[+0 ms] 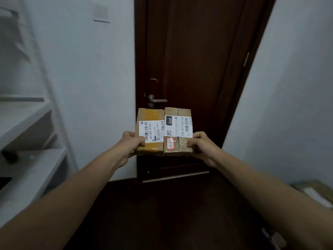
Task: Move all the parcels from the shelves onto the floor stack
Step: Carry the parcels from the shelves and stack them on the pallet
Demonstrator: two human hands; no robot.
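Observation:
Two small cardboard parcels are held side by side at chest height in front of a dark door. The left parcel [150,131] has yellow tape and a white label; my left hand [132,141] grips its near left corner, thumb on top. The right parcel [178,131] carries a white label and a red-edged sticker; my right hand [200,144] grips its near right corner. The two parcels touch along their inner edges. At the right edge of the view, a blurred parcel [313,193] lies on the floor.
White shelves [32,159] stand along the left wall. The dark wooden door [198,60] with a metal handle [156,100] is straight ahead. White walls flank it on both sides. The floor [171,213] is dark. A pale object [275,239] lies at the bottom right.

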